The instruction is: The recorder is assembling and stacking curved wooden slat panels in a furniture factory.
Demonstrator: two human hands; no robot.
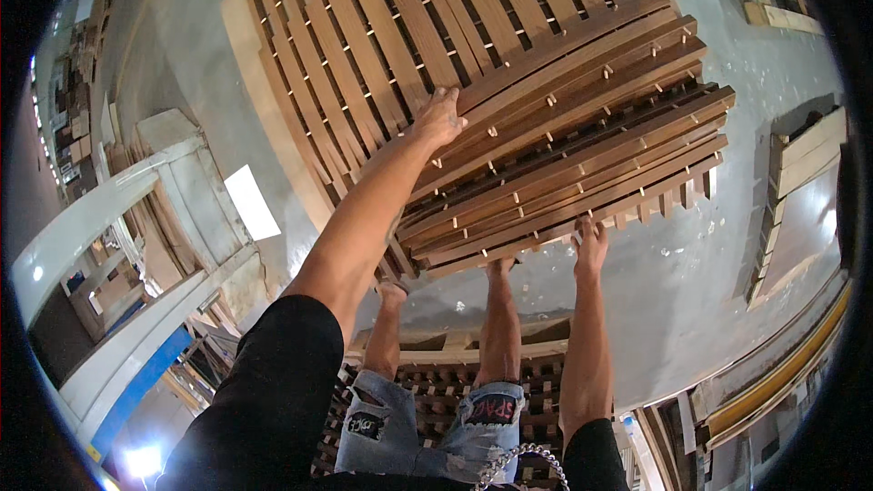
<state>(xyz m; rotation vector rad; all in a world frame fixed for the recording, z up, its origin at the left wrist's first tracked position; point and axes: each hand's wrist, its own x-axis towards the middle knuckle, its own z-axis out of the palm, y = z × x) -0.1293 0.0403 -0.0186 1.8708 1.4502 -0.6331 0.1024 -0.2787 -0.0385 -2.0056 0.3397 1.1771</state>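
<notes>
Across the upper middle of the head view lies a broad layer of brown wooden slats (pixel 400 14), set in rows with short pale pegs (pixel 421 62) showing in the gaps. Against its lower right side, more brown slats are bunched closely in a fanned pile (pixel 582 141), with pegs jutting from their edges. The left hand (pixel 441 116) reaches up over the pile and touches the slats where the layer and the pile meet; its fingers are bent, but I cannot tell whether they pinch a slat or only press on it. The right hand (pixel 591 241) is at the pile's near edge, fingers curled against the lowest slat; whether that grip is pinching is also unclear.

Below the pile show two bare legs (pixel 500 327) in ripped denim shorts (pixel 382 405), with a dark wooden lattice (pixel 427 386) behind them. A metal chain (pixel 523 456) hangs at the lower edge. Left of the layer, a white sheet (pixel 253 202) lies on the grey floor (pixel 195 45), near a pale frame (pixel 177 195). Pale boards (pixel 800 168) are at the far right, well apart from the pile.
</notes>
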